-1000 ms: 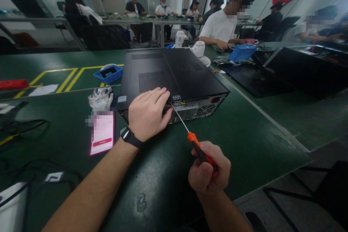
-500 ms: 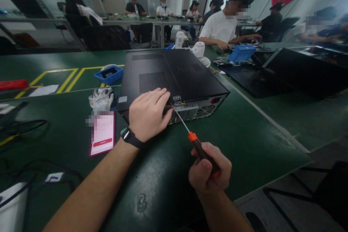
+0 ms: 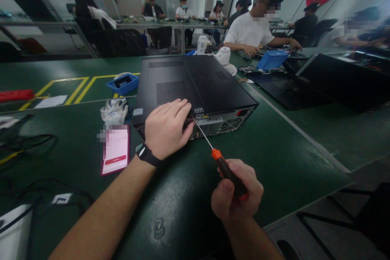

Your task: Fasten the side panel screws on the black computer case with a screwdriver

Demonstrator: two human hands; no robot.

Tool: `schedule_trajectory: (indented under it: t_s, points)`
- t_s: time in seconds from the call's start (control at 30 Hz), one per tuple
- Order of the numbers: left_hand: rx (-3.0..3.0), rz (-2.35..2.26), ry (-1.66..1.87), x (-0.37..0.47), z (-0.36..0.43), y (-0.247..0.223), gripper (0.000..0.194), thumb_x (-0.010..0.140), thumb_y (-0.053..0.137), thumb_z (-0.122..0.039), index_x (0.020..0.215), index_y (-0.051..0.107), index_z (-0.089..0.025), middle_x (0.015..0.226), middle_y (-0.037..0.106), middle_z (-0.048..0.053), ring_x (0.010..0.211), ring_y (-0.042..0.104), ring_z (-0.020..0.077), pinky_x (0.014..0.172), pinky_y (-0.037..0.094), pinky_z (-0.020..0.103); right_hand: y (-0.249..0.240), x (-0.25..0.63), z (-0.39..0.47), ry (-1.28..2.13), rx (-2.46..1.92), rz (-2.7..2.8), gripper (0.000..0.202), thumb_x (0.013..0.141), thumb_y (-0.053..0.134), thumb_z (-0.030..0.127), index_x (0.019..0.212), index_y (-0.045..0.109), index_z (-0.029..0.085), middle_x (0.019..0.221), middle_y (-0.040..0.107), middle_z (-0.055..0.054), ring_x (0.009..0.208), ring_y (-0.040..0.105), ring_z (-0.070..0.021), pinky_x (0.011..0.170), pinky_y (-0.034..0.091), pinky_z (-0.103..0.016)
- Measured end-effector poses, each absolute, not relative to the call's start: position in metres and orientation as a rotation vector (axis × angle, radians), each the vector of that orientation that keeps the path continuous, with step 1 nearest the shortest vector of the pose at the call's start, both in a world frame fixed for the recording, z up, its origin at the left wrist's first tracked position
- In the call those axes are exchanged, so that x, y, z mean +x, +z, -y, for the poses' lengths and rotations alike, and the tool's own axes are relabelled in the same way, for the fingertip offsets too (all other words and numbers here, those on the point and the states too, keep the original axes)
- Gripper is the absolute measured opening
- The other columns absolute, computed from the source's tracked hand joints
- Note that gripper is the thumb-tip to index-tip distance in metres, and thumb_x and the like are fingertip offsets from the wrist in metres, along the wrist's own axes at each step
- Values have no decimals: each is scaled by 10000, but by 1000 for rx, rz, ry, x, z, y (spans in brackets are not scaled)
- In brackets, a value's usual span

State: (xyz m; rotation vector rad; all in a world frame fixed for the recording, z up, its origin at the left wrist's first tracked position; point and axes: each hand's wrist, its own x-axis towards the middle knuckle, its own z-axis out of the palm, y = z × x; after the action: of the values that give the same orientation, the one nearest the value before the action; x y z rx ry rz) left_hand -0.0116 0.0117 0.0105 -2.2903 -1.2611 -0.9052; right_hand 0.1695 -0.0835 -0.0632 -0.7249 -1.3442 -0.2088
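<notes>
Right hand (image 3: 236, 195), clenched on screwdriver (image 3: 224, 168), has rolled slightly, tip unmoved at the near rear edge of the case (image 3: 195, 85); left hand (image 3: 167, 128) stays flat, steadying it: turning a screw, likely.

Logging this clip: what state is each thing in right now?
PC case: lying flat, cover on.
Screwdriver: gripped, tip at case's rear edge.
Left hand: resting on case's rear edge.
Right hand: closed on screwdriver handle.
Phone: flat, screen lit.
Gloves: off, bunched on table.
</notes>
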Motion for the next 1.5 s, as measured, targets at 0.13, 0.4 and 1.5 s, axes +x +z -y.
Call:
schedule_trajectory:
  t_s: [0.13, 0.4, 1.5]
  points:
    - [-2292, 1265, -896, -12, -12, 11, 422, 974, 637, -308, 1346, 698, -118, 1421, 732, 140, 1308, 700, 338, 1088, 565, 506, -70, 174, 84, -267, -794, 1340, 328, 951, 629, 190, 1277, 646, 164, 954, 707, -47, 721, 710, -172, 608, 638, -344]
    - [-2293, 1267, -896, -12, -12, 10, 432, 972, 630, -310, 1355, 693, -120, 1425, 728, 143, 1312, 696, 347, 1088, 561, 510, -70, 165, 79, -130, -668, 1290, 318, 981, 569, 264, 1255, 666, 136, 947, 663, -57, 769, 693, -195, 622, 623, -387]
    - [-2314, 1290, -900, -11, -11, 12, 430, 976, 627, -305, 1367, 691, -137, 1434, 723, 146, 1322, 692, 344, 1099, 560, 520, -67, 169, 83, -134, -690, 1337, 352, 958, 566, 280, 1272, 651, 146, 984, 656, -74, 770, 687, -211, 618, 617, -398]
